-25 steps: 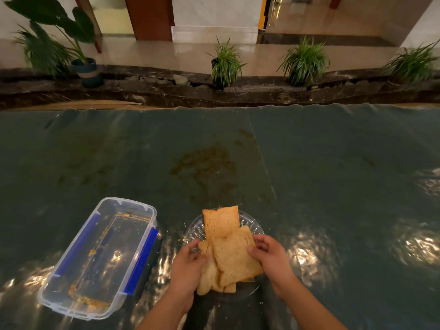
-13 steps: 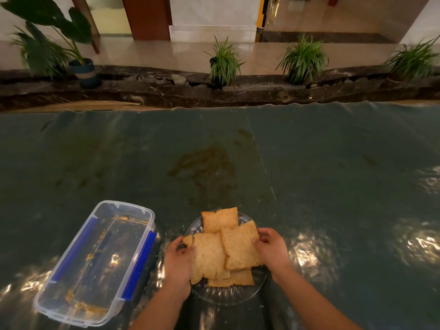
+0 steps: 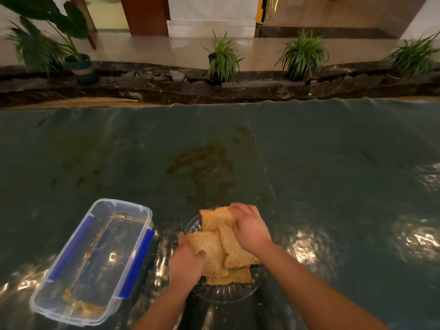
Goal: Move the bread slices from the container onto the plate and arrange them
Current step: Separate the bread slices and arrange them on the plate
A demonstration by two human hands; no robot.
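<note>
brown bread slices (image 3: 215,251) lie under both hands' fingers (image 3: 234,210).

Container (image 3: 91,260) left of plate (image 3: 223,295); bread slices (image 3: 215,248) on plate.

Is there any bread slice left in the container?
No, the clear container holds only crumbs, and the bread slices all lie on the glass plate under both hands.

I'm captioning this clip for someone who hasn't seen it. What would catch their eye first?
Two bare hands over a pile of bread slices on a clear glass plate at bottom centre: the left hand on the near-left slice, the right hand on the far one. Left of the plate sits an open clear container with blue clips, holding only crumbs.
</note>
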